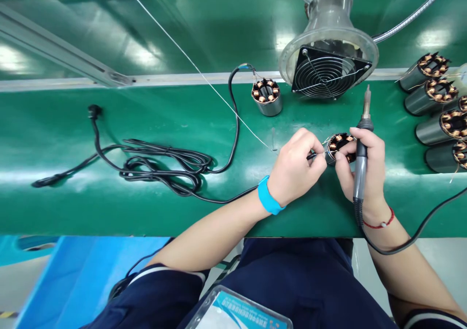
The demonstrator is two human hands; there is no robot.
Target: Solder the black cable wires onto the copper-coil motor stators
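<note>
My left hand (296, 167), with a blue wristband, is closed in a pinch on a thin black wire lead that runs into a motor stator (338, 143) with copper windings. My right hand (365, 171) steadies that stator with its fingertips while a soldering iron (361, 161) lies gripped across its palm, tip pointing away from me. A thin strand of solder wire (204, 76) slants down from the upper left and ends just left of my left hand. A second stator (267, 96) stands upright further back on the green bench (73, 207).
A round fume extractor fan (326, 66) sits behind the work. Several finished stators (438, 110) lie in a row at the right edge. A coiled black power cable (160, 166) sprawls to the left. A blue bin (83, 280) stands below the bench edge.
</note>
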